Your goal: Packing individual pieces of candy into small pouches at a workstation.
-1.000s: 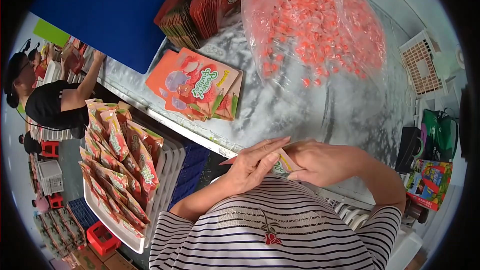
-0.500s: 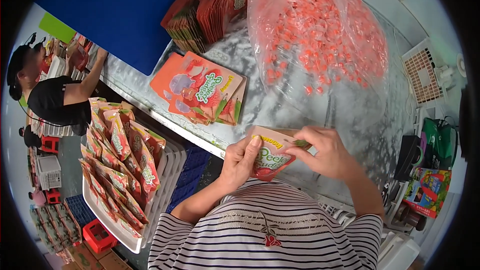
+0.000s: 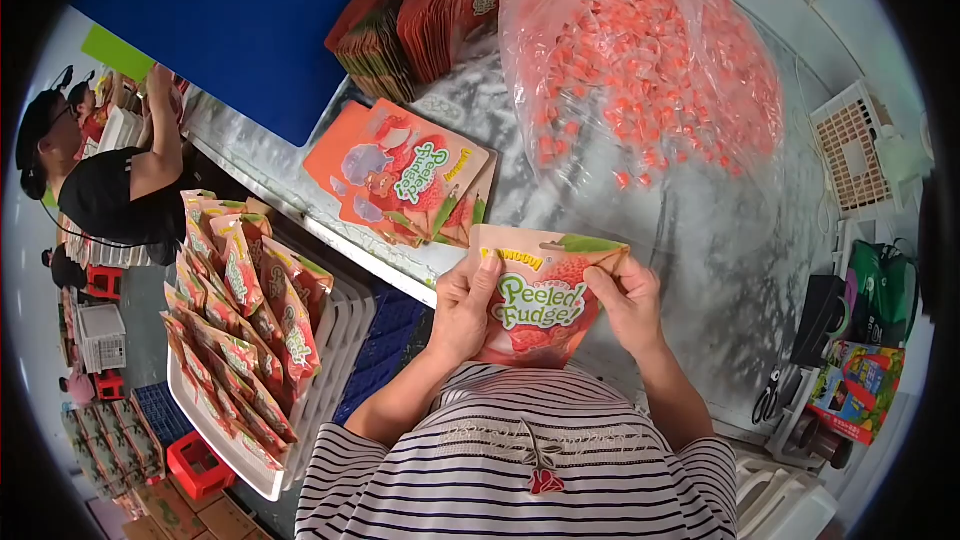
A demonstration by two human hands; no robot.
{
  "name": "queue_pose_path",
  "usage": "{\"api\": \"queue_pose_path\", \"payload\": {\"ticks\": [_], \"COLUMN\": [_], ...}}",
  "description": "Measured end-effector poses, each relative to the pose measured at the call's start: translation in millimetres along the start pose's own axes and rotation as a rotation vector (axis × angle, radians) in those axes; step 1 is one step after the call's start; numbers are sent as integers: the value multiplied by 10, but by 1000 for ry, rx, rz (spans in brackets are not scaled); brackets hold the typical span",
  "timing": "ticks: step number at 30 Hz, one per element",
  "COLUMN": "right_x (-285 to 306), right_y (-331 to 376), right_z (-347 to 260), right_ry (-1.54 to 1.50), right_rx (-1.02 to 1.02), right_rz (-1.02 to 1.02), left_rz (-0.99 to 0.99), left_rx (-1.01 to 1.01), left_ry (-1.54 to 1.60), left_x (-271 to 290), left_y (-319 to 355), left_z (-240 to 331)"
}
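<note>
A pink and red candy pouch is held upright at the table's near edge, its printed front toward me. My left hand grips its left side, thumb on the front. On the upper right corner, my right hand pinches the pouch between thumb and fingers. Whether the pouch has anything inside, I cannot tell. Just beyond lies a small stack of flat pouches. At the back right, a large clear plastic bag lies spread, with many small red wrapped candies in it.
Packed rows of flat pouches stand at the back beside a blue board. Left of the table, a white tray holds several filled pouches. A co-worker is farther left. Scissors and a plastic basket are at right.
The pouch has come up and turned to show its whole front. My right hand has moved down slightly at its upper right corner. The co-worker's arm has risen.
</note>
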State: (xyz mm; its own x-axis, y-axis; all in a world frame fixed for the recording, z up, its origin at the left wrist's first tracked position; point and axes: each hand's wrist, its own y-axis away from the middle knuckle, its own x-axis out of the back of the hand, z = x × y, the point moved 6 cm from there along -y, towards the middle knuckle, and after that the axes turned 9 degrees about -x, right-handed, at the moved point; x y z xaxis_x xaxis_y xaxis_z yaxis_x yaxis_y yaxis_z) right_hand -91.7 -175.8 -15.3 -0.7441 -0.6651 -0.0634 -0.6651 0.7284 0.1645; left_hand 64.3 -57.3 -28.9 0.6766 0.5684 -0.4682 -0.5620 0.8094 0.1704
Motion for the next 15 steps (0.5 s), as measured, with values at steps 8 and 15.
{"api": "queue_pose_path", "payload": {"ticks": [8,15], "right_x": [-45,-67], "right_y": [-7,-59], "right_z": [62,357], "right_ry": [55,-321], "right_rx": [-4,-203], "right_rz": [44,-86], "left_rz": [86,-100], "left_rx": [-155,51], "left_ry": [-228,-211], "left_x": [129,68], "left_y": [-73,-83], "left_z": [-7,79]}}
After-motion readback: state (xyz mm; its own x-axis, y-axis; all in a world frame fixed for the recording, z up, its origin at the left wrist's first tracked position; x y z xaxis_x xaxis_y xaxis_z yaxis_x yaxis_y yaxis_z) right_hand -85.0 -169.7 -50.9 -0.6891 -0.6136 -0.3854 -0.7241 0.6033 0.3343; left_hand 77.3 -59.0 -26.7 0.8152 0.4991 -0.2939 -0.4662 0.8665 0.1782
